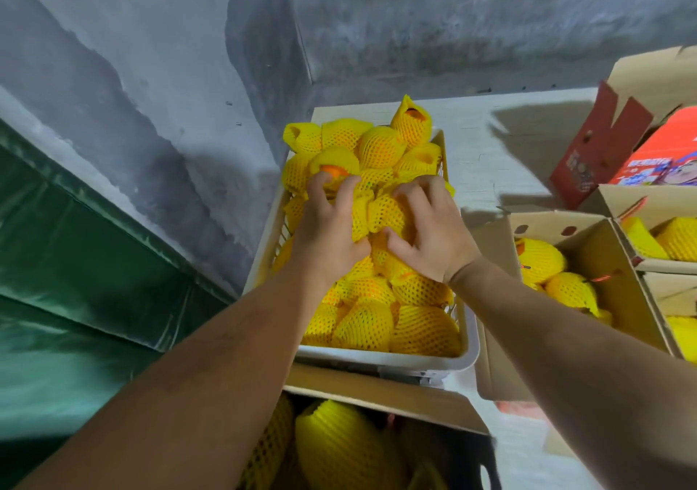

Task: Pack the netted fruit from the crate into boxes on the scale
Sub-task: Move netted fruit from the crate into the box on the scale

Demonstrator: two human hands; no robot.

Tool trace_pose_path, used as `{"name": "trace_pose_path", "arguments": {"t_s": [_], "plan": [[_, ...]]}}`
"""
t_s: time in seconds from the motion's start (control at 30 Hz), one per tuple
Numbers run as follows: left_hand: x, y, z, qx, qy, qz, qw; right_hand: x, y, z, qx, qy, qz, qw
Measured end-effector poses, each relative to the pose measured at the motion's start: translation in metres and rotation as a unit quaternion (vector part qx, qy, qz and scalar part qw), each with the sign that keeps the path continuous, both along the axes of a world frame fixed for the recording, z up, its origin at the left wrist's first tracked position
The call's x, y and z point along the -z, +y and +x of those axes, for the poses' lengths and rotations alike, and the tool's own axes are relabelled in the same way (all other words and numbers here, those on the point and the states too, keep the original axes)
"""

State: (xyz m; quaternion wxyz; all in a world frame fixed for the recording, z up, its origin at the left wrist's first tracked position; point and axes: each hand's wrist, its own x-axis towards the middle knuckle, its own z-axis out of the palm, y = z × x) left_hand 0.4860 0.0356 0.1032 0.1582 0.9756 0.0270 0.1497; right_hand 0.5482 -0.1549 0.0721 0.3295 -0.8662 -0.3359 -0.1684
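Observation:
A white plastic crate [467, 354] in the middle is heaped with fruit in yellow foam nets [381, 146]. My left hand [328, 225] curls its fingers over a netted fruit on the left of the heap. My right hand [433, 233] grips another netted fruit [388, 214] beside it, thumb tucked under. An open cardboard box [603, 248] to the right holds a few netted fruit [539, 259]. No scale shows under the box.
Further cardboard boxes with netted fruit [675, 237] stand at the right edge, with a red printed carton [656, 150] behind them. A dark crate with a cardboard flap [377, 391] sits in front below. A grey wall and green sheet [75, 263] close the left.

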Motion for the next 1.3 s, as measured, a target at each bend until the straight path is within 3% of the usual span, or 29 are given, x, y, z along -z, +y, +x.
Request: {"name": "trace_pose_path", "arguments": {"t_s": [0.17,0.23,0.3,0.4,0.43,0.5,0.63,0.77,0.9,1.2,1.3], "plan": [[-0.008,-0.011,-0.021,-0.045,-0.067,-0.161,0.984,0.002,0.000,0.000,0.005,0.023,0.047,0.999],[-0.017,-0.014,-0.033,-0.087,-0.076,-0.266,0.957,-0.001,-0.002,-0.007,0.011,0.031,0.082,0.996],[-0.030,-0.019,-0.048,-0.143,-0.027,-0.456,0.878,-0.011,-0.002,-0.022,0.048,0.050,0.152,0.986],[-0.051,-0.027,-0.080,-0.173,0.044,-0.712,0.679,-0.045,0.007,-0.059,0.074,0.074,0.246,0.964],[-0.058,-0.030,-0.093,-0.153,0.051,-0.754,0.637,-0.061,0.012,-0.075,0.056,0.083,0.261,0.960],[-0.071,-0.036,-0.122,-0.093,0.055,-0.795,0.597,-0.093,0.020,-0.112,0.000,0.129,0.275,0.953],[-0.092,-0.043,-0.189,-0.029,0.108,-0.816,0.567,-0.131,0.026,-0.195,-0.020,0.271,0.323,0.906],[-0.102,-0.034,-0.260,-0.020,0.174,-0.828,0.532,-0.143,0.028,-0.270,0.013,0.282,0.425,0.860],[-0.100,-0.009,-0.318,-0.023,0.186,-0.821,0.539,-0.129,0.046,-0.344,0.072,0.319,0.466,0.822],[-0.084,0.052,-0.390,-0.047,0.183,-0.837,0.514,-0.124,0.090,-0.423,0.048,0.383,0.408,0.828],[-0.083,0.064,-0.402,-0.045,0.178,-0.848,0.497,-0.128,0.090,-0.427,0.121,0.298,0.345,0.882]]}}
